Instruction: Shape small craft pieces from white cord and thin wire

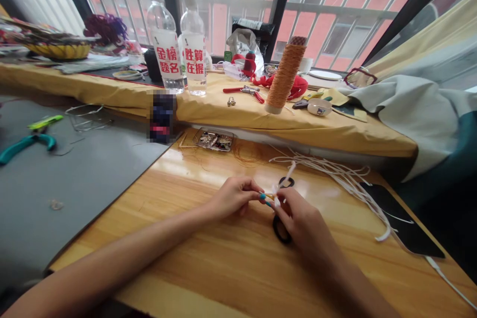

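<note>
Above the wooden table, my left hand (238, 196) pinches one end of a thin yellow-orange strand (270, 197). My right hand (301, 214) is closed at the other end, its fingertips also on a white cord (289, 173) whose loose end sticks up. Turquoise spots show at the fingertips; whether they are nails or beads I cannot tell. Black-handled scissors (281, 231) lie beneath my right hand, their blades largely hidden. More white cords (331, 171) lie in a loose bundle to the right.
Behind the hands stands a clear box of small beads (215, 140). A dark phone (406, 221) with a white cable lies at right. The raised cloth-covered ledge (223, 114) holds two bottles (194, 49), an orange thread spool (285, 77) and red pliers (244, 90). Teal pliers (28, 146) lie left.
</note>
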